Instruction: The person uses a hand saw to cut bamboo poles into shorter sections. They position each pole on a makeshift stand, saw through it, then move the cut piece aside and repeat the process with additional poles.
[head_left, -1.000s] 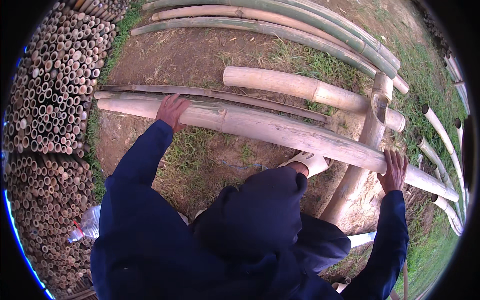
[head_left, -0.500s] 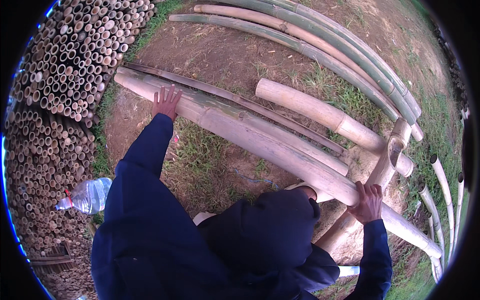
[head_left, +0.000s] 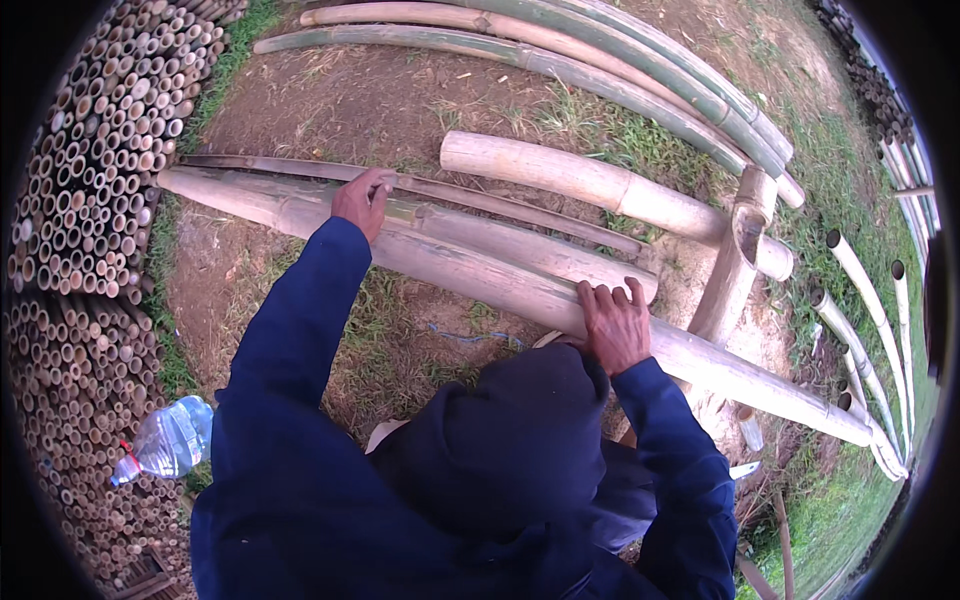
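A long pale bamboo pole (head_left: pixel 480 283) slants across in front of me, from the far left down to the near right. My right hand (head_left: pixel 614 325) lies over its middle, fingers bent across the far edge and gripping it. Farther left, my left hand (head_left: pixel 363 203) is over the poles with its fingers curled together. Whether anything is inside those fingers is hidden. Just beyond the pole lies a second bamboo pole (head_left: pixel 530 252) with a greenish patch, against or very near it. A thin split bamboo strip (head_left: pixel 500 204) runs along its far side.
A short thick bamboo piece (head_left: pixel 560 172) rests against a notched bamboo post (head_left: pixel 728 262) on the right. Several long green and tan poles (head_left: pixel 600 75) lie beyond. Stacked bamboo (head_left: pixel 105 130) and a clear plastic bottle (head_left: pixel 178 438) are at left. Upright bamboo stalks (head_left: pixel 868 280) stand at right.
My left hand has gone from lying flat with spread fingers to curled, farther right along the pole. My right hand has moved left along the pole. The whole view has shifted.
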